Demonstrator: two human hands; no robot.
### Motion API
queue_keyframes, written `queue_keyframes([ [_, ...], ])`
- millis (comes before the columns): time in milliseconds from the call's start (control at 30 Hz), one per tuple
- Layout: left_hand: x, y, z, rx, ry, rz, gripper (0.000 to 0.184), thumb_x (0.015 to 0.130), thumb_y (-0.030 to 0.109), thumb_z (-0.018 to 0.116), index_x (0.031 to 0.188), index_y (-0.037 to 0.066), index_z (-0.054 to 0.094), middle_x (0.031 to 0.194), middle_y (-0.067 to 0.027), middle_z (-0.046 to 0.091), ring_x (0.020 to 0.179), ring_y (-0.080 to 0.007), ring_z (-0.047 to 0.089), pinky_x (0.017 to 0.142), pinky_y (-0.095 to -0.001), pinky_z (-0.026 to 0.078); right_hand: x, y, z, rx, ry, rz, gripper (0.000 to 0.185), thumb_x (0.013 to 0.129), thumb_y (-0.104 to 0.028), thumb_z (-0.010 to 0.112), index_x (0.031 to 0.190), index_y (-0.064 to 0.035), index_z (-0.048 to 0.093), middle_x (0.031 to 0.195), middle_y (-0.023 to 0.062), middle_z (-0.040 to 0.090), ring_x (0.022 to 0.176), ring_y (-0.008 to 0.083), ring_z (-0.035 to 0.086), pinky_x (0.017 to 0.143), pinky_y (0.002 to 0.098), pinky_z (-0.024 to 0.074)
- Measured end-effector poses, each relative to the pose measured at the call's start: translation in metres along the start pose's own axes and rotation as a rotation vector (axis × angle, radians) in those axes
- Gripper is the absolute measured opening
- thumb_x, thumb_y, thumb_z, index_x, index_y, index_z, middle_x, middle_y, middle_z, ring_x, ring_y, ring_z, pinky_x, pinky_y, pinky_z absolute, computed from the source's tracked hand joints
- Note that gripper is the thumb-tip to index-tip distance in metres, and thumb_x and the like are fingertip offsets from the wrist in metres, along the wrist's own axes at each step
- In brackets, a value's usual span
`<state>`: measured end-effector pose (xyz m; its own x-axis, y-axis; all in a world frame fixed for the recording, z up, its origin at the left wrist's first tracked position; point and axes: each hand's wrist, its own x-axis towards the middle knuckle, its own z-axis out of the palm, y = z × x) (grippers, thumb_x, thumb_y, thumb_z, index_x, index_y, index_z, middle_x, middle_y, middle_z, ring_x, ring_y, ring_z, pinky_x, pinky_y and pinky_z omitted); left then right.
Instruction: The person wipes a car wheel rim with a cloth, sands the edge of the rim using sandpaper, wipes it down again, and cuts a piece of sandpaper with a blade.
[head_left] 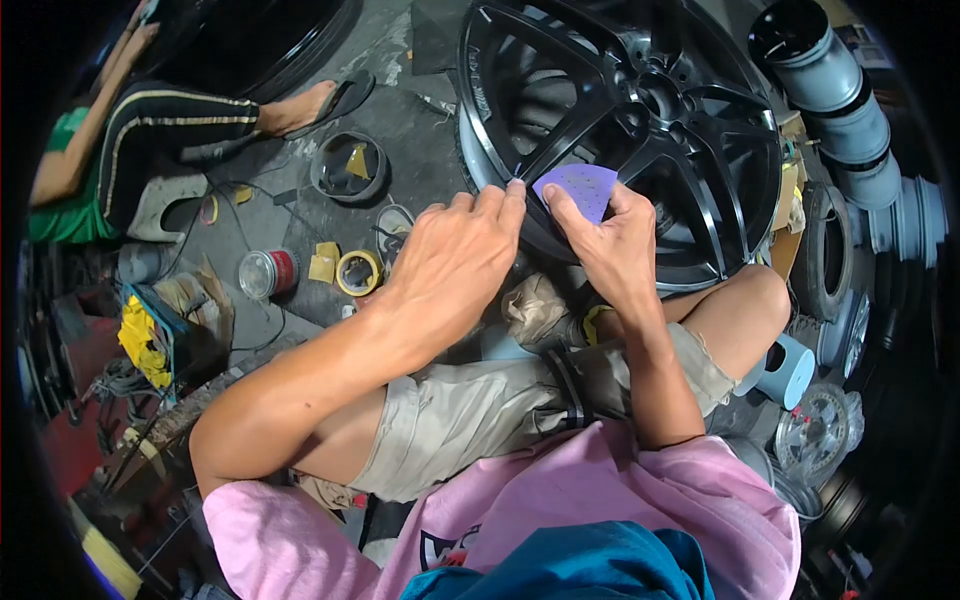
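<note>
A black multi-spoke wheel rim (655, 95) stands in front of me, its near edge by my hands. My right hand (618, 245) pinches a purple sheet with small holes (592, 188) between thumb and fingers, over the rim's lower left part. My left hand (455, 255) is at the rim's left edge, back of the hand up, fingers bent and pressed together. A tiny purplish tip shows at its fingertips; what it belongs to is hidden.
At the left another person (150, 130) sits on the floor. Nearby are a round black bowl (325, 180), a tin (258, 275), a tape roll (358, 272) and a crumpled brown wad (533, 308). Grey cylinders (835, 85) and a tyre (825, 250) stand at the right.
</note>
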<state>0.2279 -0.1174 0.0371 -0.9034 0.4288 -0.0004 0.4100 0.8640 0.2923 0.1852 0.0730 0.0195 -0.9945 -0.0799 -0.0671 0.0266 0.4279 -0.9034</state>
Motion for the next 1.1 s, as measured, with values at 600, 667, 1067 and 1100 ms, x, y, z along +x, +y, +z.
queue_keyframes([
  [600, -0.019, 0.006, -0.001, -0.047, -0.114, 0.098, 0.050, 0.075, -0.002, 0.064, 0.123, -0.016, 0.059, 0.096, -0.0184, 0.062, 0.090, -0.0321, 0.066, 0.072, -0.0414, 0.053, 0.009, -0.001, 0.008, -0.127, -0.049, -0.067, 0.024, 0.090, -0.020, 0.077, 0.096, 0.0028, 0.078, 0.076, 0.0090, 0.075, 0.068, 0.0118, 0.066, 0.067, 0.0309, 0.0535],
  [667, -0.022, 0.006, -0.001, -0.056, -0.147, 0.106, 0.043, 0.075, -0.002, 0.064, 0.116, -0.014, 0.060, 0.096, -0.0185, 0.062, 0.089, -0.0320, 0.066, 0.072, -0.0414, 0.053, 0.009, -0.001, 0.010, -0.117, -0.056, -0.056, 0.024, 0.090, -0.020, 0.078, 0.096, 0.0029, 0.078, 0.075, 0.0082, 0.074, 0.068, 0.0111, 0.065, 0.067, 0.0304, 0.0532],
  [1067, -0.031, 0.002, -0.004, -0.095, -0.049, 0.169, 0.032, 0.070, 0.001, 0.066, 0.100, -0.007, 0.060, 0.088, -0.0134, 0.055, 0.082, -0.0284, 0.059, 0.068, -0.0387, 0.045, 0.010, -0.004, 0.014, -0.127, -0.038, -0.029, 0.024, 0.090, -0.020, 0.077, 0.096, 0.0035, 0.079, 0.074, 0.0063, 0.075, 0.069, 0.0088, 0.065, 0.067, 0.0290, 0.0532],
  [1100, -0.031, 0.002, -0.004, -0.097, -0.049, 0.170, 0.031, 0.070, 0.002, 0.066, 0.100, -0.007, 0.060, 0.088, -0.0135, 0.055, 0.082, -0.0284, 0.060, 0.068, -0.0388, 0.045, 0.010, -0.006, 0.013, -0.138, -0.050, -0.021, 0.025, 0.090, -0.020, 0.077, 0.096, 0.0035, 0.079, 0.074, 0.0065, 0.075, 0.069, 0.0090, 0.065, 0.067, 0.0290, 0.0533],
])
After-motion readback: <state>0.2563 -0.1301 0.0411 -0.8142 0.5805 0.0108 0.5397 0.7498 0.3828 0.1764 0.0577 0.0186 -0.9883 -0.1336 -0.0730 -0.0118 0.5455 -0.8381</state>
